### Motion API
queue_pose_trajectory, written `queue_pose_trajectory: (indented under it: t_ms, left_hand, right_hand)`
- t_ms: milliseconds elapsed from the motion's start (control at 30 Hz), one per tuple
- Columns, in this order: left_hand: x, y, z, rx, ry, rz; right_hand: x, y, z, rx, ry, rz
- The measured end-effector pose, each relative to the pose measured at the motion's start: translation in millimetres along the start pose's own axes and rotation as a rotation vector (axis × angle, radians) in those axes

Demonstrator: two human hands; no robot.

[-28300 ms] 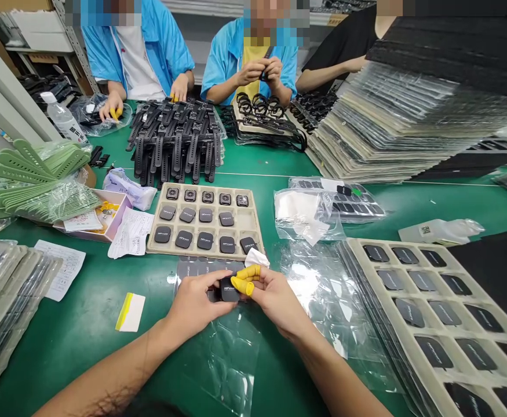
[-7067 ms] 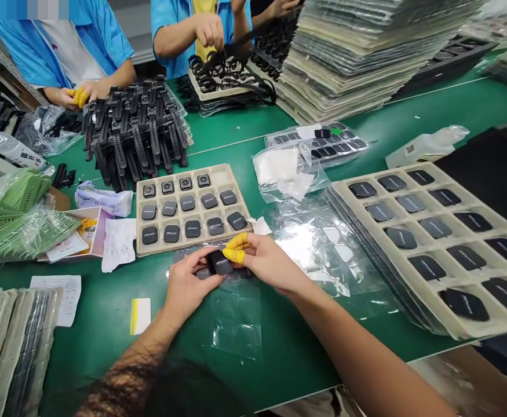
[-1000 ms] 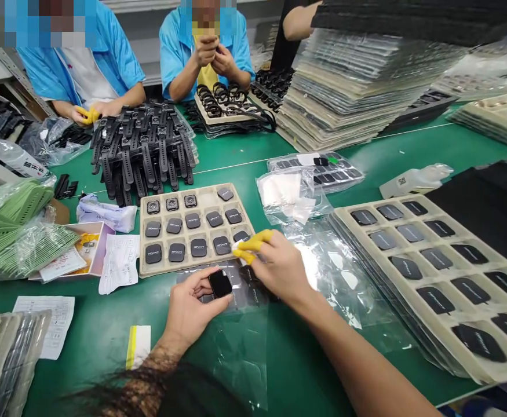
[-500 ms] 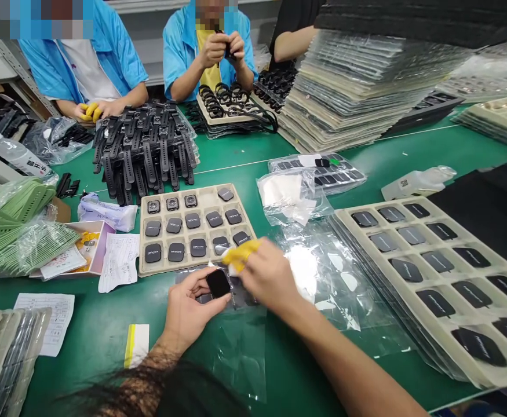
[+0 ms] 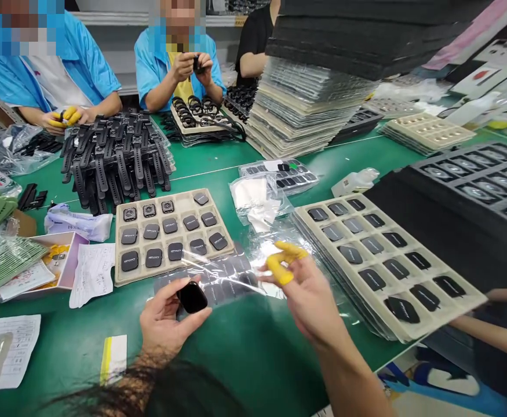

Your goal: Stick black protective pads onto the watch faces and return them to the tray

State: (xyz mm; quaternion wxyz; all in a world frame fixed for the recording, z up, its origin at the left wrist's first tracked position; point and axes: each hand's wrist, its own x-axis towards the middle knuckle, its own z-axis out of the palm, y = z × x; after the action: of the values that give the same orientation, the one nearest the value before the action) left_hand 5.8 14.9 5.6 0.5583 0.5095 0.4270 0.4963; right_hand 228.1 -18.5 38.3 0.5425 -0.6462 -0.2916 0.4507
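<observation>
My left hand (image 5: 166,324) grips a black smartwatch body (image 5: 193,297) by its edges, its dark glossy face turned up, with no strap on it. My right hand (image 5: 307,289) wears yellow finger cots (image 5: 281,267) on thumb and forefinger; those two tips are apart. It hovers over clear plastic film (image 5: 274,231) with whitish pieces on it, and whether any piece touches the fingers is unclear. Beyond the left hand lies a beige compartment tray (image 5: 118,275) with several dark square watch bodies. Under its front edge, a clear-wrapped sheet of dark squares (image 5: 227,281) lies flat.
At right stands a stack of beige trays (image 5: 448,321) with dark watch bodies, beside black foam sheets (image 5: 409,214). Strapped watches (image 5: 118,156) are heaped back left. A tall tray stack (image 5: 296,110) rises behind. Two people in blue (image 5: 90,63) sit opposite; another person's forearm (image 5: 492,336) shows at right.
My right hand has moved right, away from the watch body, to above the clear film, its thumb and forefinger parting. My left hand still holds the watch body. The view has turned right.
</observation>
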Motion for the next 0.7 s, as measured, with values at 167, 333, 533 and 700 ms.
queue_pose_trajectory:
  t_ms: [167,333,533,700]
  left_hand:
    - [-2,-2,-1.0,0.07,-0.07,0.072]
    - [-2,-8,-0.3,0.19,0.003,0.173]
    - [4,-1,7.9,-0.045,0.17,-0.117]
    - [12,2,7.2,-0.089,0.211,-0.193]
  right_hand:
    - [-16,-11,3,0.072,-0.216,0.264]
    - [3,-13,-27,-0.079,0.06,0.055]
    - [34,-30,-92,-1.353,0.358,-0.306]
    - [-9,-6,-37,-1.388,0.431,-0.579]
